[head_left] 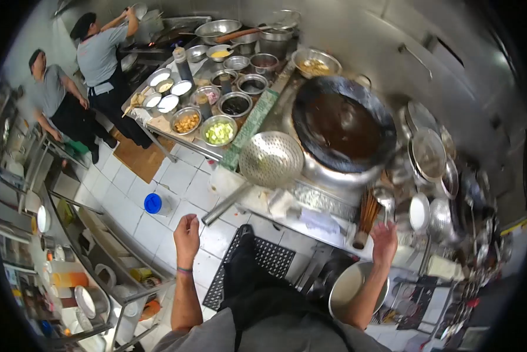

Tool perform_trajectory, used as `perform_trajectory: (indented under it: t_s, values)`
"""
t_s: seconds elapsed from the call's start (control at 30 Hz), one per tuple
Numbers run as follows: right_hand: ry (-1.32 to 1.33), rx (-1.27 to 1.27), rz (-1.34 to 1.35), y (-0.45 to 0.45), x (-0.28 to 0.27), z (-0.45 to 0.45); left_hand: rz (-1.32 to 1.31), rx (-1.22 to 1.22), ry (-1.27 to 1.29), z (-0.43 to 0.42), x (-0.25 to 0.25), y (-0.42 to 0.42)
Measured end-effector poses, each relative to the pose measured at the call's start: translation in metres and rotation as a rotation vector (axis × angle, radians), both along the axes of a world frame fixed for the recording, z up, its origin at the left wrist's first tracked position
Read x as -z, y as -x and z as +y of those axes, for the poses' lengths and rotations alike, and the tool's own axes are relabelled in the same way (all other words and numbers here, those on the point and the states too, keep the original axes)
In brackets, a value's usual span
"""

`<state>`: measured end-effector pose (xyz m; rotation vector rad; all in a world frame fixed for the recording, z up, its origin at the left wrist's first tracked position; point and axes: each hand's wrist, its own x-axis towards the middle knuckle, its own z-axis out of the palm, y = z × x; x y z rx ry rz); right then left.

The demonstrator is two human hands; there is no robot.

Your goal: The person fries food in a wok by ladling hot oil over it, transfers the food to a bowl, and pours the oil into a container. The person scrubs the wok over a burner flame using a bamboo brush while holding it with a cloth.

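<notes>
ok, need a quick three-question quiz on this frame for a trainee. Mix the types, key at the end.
1. True or false: the perforated strainer is beside the wok, not inside it.
2. Pick one. The bowl nearest the perforated strainer contains: A) noodles B) chopped green pieces C) whole eggs
3. Which of the wearer's hands is nearer the brown stick bundle?

Key:
1. True
2. B
3. The right hand
</notes>
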<state>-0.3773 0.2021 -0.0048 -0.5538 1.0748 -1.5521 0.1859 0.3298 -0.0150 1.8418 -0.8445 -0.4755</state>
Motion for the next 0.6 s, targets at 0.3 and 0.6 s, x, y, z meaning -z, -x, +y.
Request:
perform_trajectory:
  t_s: [0.3, 0.6]
  values:
    - [0.094, -0.196, -0.368, -0.091, -0.025, -0.101, 1.211, 0.675, -0.49, -0.098, 0.027, -0.024]
    - [-0.113, -0.354, -0.264, -0.225, -0.034, -0.156, 1.647, 0.622, -0.364, -0.097, 0.06, 0.012]
